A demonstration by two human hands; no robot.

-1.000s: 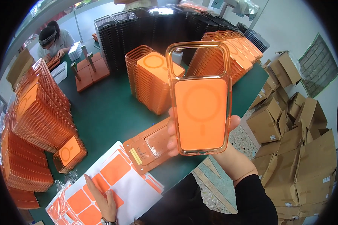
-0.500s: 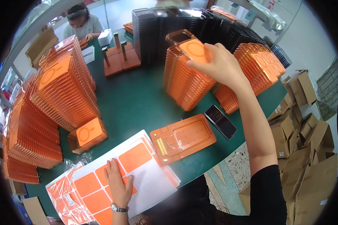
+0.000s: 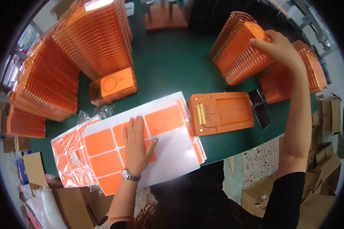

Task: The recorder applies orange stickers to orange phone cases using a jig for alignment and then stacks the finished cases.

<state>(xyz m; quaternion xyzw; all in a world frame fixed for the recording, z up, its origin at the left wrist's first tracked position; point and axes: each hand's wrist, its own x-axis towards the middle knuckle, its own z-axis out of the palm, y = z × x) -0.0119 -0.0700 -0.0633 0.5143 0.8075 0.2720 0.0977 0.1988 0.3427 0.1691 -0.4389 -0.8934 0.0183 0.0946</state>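
My left hand (image 3: 137,147) lies flat with fingers spread on a sheet of orange rounded-square stickers (image 3: 164,120) with a white backing. Part of the backing shows bare to the right of the fingers. At the far right, my right hand (image 3: 281,49) grips an orange phone case (image 3: 255,31) with a ring mark, thumb on the near side and fingers on the far edge. That case is on top of a tall stack of clear orange cases (image 3: 242,57). An orange jig plate (image 3: 225,113) with two yellow strips lies between the hands.
A dark phone (image 3: 260,109) is right of the jig. Tall orange case stacks (image 3: 99,42) line the left, with a short stack (image 3: 118,82) before them. A post stand (image 3: 166,17) and black stacks (image 3: 225,9) stand at the back. Cardboard boxes (image 3: 321,179) fill the floor at right.
My view has tilted down, so the table things sit higher and the co-worker is out of sight. My right hand still grips the top case; my left hand stays on the sheet.
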